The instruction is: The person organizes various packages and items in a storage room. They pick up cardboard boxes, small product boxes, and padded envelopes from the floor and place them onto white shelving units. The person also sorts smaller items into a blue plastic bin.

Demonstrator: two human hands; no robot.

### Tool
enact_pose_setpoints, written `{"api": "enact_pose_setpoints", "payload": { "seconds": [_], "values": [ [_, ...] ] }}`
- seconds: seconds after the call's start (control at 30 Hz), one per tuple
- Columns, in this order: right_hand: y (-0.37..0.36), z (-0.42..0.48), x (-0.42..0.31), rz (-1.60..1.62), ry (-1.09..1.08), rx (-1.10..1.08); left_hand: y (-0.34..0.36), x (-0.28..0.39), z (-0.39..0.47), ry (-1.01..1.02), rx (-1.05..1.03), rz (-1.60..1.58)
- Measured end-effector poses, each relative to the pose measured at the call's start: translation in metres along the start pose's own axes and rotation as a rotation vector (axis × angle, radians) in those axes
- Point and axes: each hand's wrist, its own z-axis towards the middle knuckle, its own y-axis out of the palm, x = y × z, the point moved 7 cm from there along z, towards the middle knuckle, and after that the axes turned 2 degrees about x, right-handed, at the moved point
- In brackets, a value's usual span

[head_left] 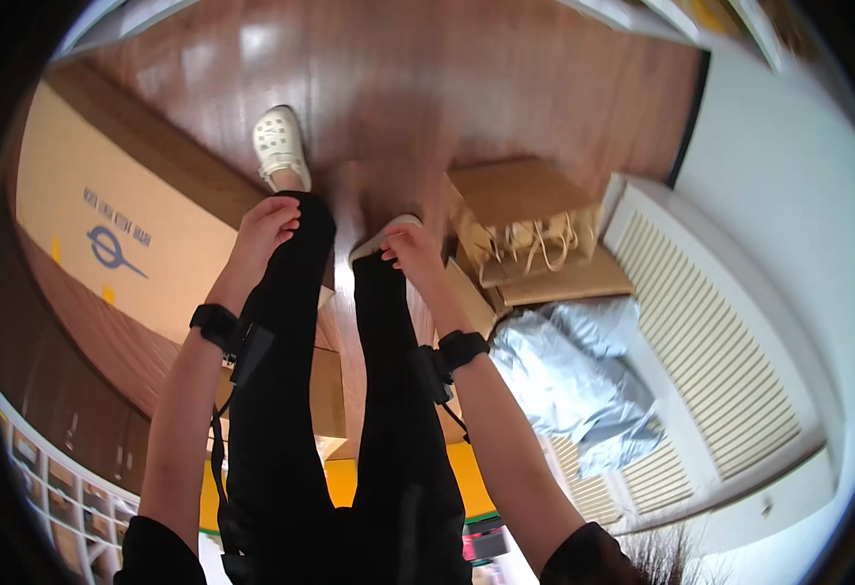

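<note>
My left hand (268, 225) hangs in front of my black-trousered left leg (281, 292), fingers loosely curled around nothing. Over the lower right leg (387, 314) is my right hand (414, 252), also holding nothing, its fingers slightly apart. Each wrist carries a black strap with a small dark device, the left strap (215, 326) and the right strap (464, 349). One cream clog (279, 142) is planted ahead on the wood floor (369, 95); the other clog (372, 243) sits farther back, partly hidden by the right hand and leg.
To the left lies a large printed cardboard box (127, 234). On the right, an open carton (522, 194) holds things with cord-like handles. Silver-grey plastic packages (573, 380) lie against a white slatted cabinet (698, 344). A white wire rack (69, 497) stands at lower left.
</note>
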Motion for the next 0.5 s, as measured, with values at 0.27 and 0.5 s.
{"api": "enact_pose_setpoints", "payload": {
  "seconds": [0.27, 0.5],
  "values": [
    [-0.160, -0.170, 0.032, 0.177, -0.222, 0.565, 0.162, -0.021, -0.134, 0.281, -0.064, 0.699],
    [-0.259, -0.247, 0.138, 0.409, -0.160, 0.842, 0.261, -0.060, -0.217, 0.319, -0.244, 0.944]
  ]
}}
